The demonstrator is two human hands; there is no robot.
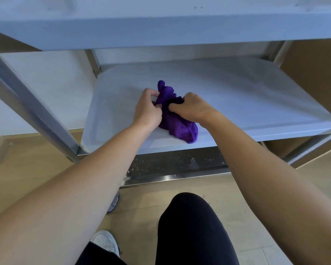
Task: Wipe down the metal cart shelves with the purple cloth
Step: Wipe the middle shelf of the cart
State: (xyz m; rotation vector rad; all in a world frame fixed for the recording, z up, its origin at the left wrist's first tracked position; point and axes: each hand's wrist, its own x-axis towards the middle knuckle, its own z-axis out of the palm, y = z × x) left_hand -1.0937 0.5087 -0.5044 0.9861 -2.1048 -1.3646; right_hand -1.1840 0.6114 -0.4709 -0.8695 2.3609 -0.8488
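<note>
A bunched purple cloth (pixel 177 123) lies on the middle shelf (pixel 246 96) of the metal cart, near its front edge. My left hand (pixel 146 109) grips the cloth's left side with curled fingers. My right hand (pixel 191 108) grips its right side, thumb pressed into the fabric. One tip of the cloth sticks up between the hands. The cart's top shelf (pixel 161 25) overhangs above. The bottom shelf (pixel 180 165) shows below, dark and speckled with water drops.
A slanted metal post (pixel 33 111) of the cart runs down on the left. A caster wheel (pixel 114 202) sits on the wooden floor. My knee in dark trousers (pixel 191 226) and a white shoe (pixel 105 241) are in front of the cart. Brown panels stand at right.
</note>
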